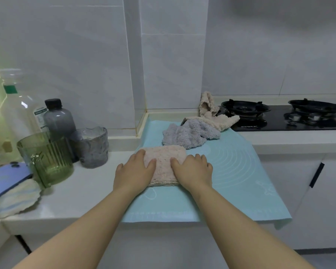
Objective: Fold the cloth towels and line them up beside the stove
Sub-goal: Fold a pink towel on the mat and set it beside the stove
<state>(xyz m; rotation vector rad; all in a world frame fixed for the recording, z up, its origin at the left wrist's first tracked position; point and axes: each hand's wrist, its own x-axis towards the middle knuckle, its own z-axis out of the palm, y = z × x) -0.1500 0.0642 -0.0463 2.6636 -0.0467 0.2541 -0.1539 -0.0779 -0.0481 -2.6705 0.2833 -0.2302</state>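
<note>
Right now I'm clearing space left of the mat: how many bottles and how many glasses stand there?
Bottles: 2, a clear bottle and a dark bottle
Glasses: 2, a green glass and a grey glass
Total: 4

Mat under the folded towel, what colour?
The mat is pale turquoise with thin white concentric circle markings, clearest in the head view.
</note>
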